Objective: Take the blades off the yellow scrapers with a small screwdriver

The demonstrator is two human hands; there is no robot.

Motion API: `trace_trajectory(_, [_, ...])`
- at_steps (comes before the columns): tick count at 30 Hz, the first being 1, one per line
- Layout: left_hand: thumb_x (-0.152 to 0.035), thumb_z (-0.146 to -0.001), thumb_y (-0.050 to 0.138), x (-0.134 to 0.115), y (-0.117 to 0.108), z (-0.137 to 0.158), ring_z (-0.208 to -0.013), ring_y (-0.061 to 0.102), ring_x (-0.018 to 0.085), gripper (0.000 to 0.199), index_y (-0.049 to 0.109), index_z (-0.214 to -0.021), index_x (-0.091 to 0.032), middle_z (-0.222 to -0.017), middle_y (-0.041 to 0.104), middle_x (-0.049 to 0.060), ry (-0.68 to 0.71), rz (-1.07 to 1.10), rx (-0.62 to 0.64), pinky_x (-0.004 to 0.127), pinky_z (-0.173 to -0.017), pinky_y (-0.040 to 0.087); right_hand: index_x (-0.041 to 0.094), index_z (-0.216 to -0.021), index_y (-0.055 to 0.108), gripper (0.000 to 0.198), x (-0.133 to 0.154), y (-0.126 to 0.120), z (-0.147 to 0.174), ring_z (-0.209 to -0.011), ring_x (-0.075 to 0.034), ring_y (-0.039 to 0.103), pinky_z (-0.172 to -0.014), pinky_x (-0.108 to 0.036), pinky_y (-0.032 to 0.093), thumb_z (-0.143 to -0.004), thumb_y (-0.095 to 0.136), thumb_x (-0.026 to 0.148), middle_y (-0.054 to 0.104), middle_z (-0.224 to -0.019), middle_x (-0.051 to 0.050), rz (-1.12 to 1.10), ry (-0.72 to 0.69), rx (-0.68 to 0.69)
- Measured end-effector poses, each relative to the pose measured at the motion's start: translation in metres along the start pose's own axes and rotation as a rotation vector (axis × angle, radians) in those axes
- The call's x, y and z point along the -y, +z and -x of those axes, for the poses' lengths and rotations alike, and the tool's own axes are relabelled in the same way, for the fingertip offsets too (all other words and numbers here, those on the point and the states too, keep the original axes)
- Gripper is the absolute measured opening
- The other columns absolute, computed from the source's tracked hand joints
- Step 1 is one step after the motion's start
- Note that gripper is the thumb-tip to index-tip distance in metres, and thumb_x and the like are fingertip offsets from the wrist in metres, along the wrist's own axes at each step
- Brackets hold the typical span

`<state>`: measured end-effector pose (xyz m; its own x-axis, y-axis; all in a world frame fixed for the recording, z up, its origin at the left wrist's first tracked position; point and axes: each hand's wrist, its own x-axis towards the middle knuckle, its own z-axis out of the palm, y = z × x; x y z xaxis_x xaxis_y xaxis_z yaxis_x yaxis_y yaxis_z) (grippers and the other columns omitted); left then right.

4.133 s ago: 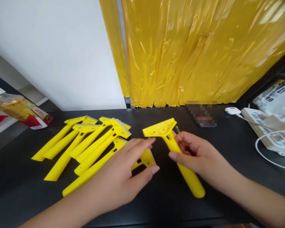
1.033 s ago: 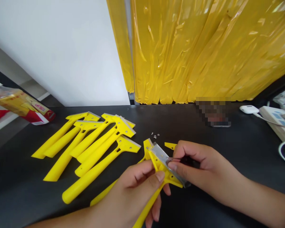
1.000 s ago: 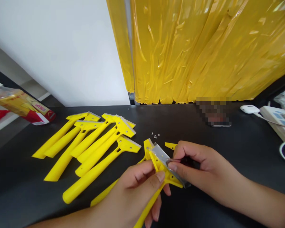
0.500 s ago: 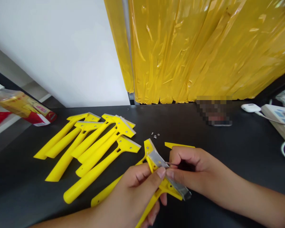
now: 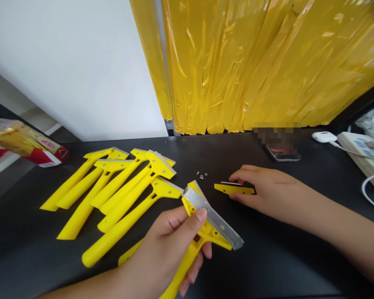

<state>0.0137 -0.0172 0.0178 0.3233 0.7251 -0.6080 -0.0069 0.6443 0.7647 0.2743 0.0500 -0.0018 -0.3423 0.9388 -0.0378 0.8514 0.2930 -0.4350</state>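
Scraper point(image 5: 191, 252) sits gripped in the left hand point(image 5: 170, 236), thumb point(image 5: 197, 220) pinning its blade point(image 5: 218, 221), likely against slipping; right of it, the right hand point(image 5: 264, 187) straddles a yellow plate point(image 5: 227, 189), grip unclear.

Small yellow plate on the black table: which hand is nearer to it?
Right. The right hand has thumb and fingers either side of the small yellow plate; whether they grip it is unclear. The left hand is away to its left, holding a yellow scraper.
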Motion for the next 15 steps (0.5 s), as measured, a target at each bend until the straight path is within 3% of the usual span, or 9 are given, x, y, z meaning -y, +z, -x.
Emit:
trace_trajectory(4, [-0.066,-0.092,0.068,0.000,0.000,0.002,-0.036,0.046,0.007,0.047,0.062,-0.080,-0.021,-0.063,0.067,-0.001,0.011,0.000,0.016,0.016,-0.031,0.034,0.025,-0.119,0.071,0.034,-0.001,0.007,0.003,-0.090,-0.026,0.070,-0.079,-0.038,0.047,-0.088,0.077,0.036,0.074,-0.106,-0.005,-0.016,0.024,0.054])
trace_trajectory(7, [-0.063,-0.095,0.067,0.001,0.000,0.004,-0.035,0.046,0.006,0.045,0.061,-0.080,-0.021,-0.063,0.066,-0.002,0.044,0.003,0.006,0.015,-0.031,0.033,0.025,-0.097,0.070,0.017,0.003,0.004,0.001,-0.072,-0.020,0.062,-0.066,-0.033,0.041,-0.088,0.078,0.037,0.070,-0.086,-0.001,-0.063,0.041,0.093])
trace_trajectory(10, [-0.063,-0.094,0.068,0.001,0.001,0.004,-0.035,0.046,0.006,0.044,0.062,-0.082,-0.021,-0.065,0.067,-0.002,0.042,0.016,0.008,0.016,-0.031,0.034,0.024,-0.077,0.063,0.026,0.006,-0.001,-0.002,-0.063,-0.016,0.052,-0.057,-0.030,0.033,-0.094,0.074,0.040,0.062,-0.072,0.001,-0.147,0.035,0.135])
trace_trajectory(13, [-0.064,-0.093,0.068,0.001,0.000,0.003,-0.037,0.047,0.007,0.045,0.063,-0.083,-0.021,-0.066,0.069,-0.001,0.030,0.020,-0.002,0.016,-0.032,0.036,0.024,-0.083,0.065,0.038,0.012,-0.009,0.000,-0.066,-0.015,0.053,-0.058,-0.029,0.038,-0.106,0.056,0.052,0.061,-0.074,0.001,-0.284,0.024,0.151])
trace_trajectory(15, [-0.063,-0.093,0.069,0.001,-0.001,0.001,-0.037,0.048,0.007,0.045,0.064,-0.082,-0.021,-0.066,0.069,-0.001,0.028,0.018,-0.013,0.016,-0.032,0.037,0.024,-0.089,0.068,0.038,0.019,-0.014,0.006,-0.073,-0.016,0.056,-0.065,-0.028,0.043,-0.107,0.056,0.054,0.063,-0.080,0.001,-0.489,0.002,0.140])
